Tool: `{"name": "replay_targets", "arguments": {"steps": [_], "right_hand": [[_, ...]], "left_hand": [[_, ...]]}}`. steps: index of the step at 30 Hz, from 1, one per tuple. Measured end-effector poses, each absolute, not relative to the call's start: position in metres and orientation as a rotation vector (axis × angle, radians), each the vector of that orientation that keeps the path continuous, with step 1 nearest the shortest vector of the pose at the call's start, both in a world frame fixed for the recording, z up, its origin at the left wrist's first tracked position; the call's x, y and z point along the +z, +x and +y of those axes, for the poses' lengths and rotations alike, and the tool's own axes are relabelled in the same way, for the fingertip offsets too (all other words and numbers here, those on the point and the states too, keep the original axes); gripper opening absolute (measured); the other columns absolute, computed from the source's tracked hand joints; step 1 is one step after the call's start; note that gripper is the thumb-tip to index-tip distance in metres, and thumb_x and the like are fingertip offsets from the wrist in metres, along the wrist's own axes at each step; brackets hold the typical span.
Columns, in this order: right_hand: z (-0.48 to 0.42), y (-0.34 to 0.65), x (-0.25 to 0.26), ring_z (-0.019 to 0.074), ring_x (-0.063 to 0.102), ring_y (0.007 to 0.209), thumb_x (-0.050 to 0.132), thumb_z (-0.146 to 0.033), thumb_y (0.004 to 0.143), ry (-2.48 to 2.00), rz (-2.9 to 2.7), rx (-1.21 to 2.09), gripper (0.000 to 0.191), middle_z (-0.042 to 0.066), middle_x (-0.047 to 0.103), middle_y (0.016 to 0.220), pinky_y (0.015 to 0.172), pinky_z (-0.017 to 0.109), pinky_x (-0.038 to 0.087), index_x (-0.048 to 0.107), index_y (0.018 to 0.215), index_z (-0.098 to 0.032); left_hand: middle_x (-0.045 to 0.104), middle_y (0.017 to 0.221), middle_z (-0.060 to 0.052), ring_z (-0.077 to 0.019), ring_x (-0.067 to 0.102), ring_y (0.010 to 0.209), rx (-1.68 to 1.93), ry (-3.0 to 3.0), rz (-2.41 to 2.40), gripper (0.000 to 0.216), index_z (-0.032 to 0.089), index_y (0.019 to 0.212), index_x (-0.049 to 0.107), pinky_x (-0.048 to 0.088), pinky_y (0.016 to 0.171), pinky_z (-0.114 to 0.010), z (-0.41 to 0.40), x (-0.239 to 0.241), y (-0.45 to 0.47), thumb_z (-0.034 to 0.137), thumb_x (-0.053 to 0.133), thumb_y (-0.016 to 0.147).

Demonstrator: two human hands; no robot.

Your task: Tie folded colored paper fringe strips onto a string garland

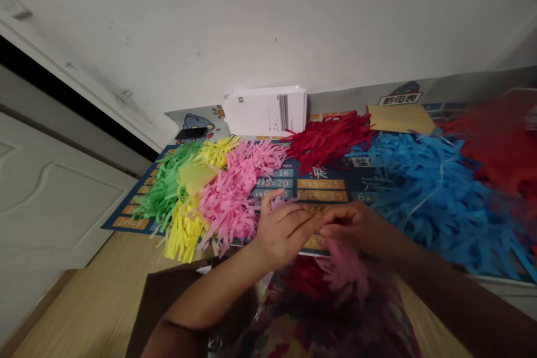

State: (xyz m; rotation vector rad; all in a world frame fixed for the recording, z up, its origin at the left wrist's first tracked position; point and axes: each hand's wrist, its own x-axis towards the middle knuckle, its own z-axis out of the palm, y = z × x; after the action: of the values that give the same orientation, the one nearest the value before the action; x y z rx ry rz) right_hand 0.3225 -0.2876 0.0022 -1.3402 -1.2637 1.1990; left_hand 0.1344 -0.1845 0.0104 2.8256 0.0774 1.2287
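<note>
Where the left fingers (292, 222) meet the right fingers (342, 213), whatever lies between the tips is too blurred to tell, and the top of the pink fringe (347, 275) just below is hidden behind the right ones. Beside that, also below the fingers, red strips (306, 278) are smeared and partly covered. The chart (321, 184) loses some sums behind the fingers. Far to their right, a red pile (497, 151) is blurred and cut off by the picture's edge. Beyond them, fine print on the white stack (255, 114) is unreadable.
</note>
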Motion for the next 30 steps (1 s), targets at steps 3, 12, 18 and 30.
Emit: {"name": "replay_targets", "arguments": {"steps": [3,12,18,30], "right_hand": [[-0.293,0.312,-0.012,0.0101,0.047,0.055,0.081,-0.049,0.068,-1.284,-0.926,1.264,0.031,-0.002,0.058,0.065,0.051,0.023,0.036,0.07,0.067,-0.02],[-0.306,0.293,-0.033,0.0085,0.05,0.044,0.095,-0.034,0.047,-1.089,-0.343,1.188,0.039,-0.006,0.057,0.056,0.044,0.021,0.044,0.064,0.067,-0.021],[-0.307,0.295,-0.036,0.0073,0.051,0.046,0.092,-0.028,0.055,-0.982,-0.391,1.103,0.028,-0.004,0.061,0.063,0.044,0.019,0.043,0.066,0.061,-0.02],[-0.286,0.341,-0.031,0.0162,0.062,0.067,0.073,-0.035,0.08,-1.441,-1.09,0.786,0.014,0.001,0.069,0.072,0.062,0.028,0.05,0.073,0.073,-0.023]], "left_hand": [[0.079,0.088,0.001,-0.0138,0.072,0.082,1.205,2.588,0.295,0.012,0.024,0.091,0.072,0.041,0.11,-0.044,-0.193,-0.003,0.143,0.026,0.061,0.097],[0.075,0.081,-0.005,-0.0149,0.069,0.075,1.07,2.047,0.44,0.013,0.018,0.086,0.078,0.056,0.068,-0.026,-0.221,-0.027,0.16,0.025,0.067,0.091],[0.076,0.088,-0.009,-0.0171,0.07,0.08,0.976,1.939,0.373,0.011,0.017,0.091,0.079,0.056,0.074,-0.028,-0.224,-0.031,0.161,0.019,0.069,0.088],[0.074,0.08,-0.005,-0.0153,0.068,0.076,0.652,1.318,0.378,0.022,0.016,0.072,0.073,0.052,0.073,-0.025,-0.2,-0.037,0.163,0.035,0.083,0.077]]}}
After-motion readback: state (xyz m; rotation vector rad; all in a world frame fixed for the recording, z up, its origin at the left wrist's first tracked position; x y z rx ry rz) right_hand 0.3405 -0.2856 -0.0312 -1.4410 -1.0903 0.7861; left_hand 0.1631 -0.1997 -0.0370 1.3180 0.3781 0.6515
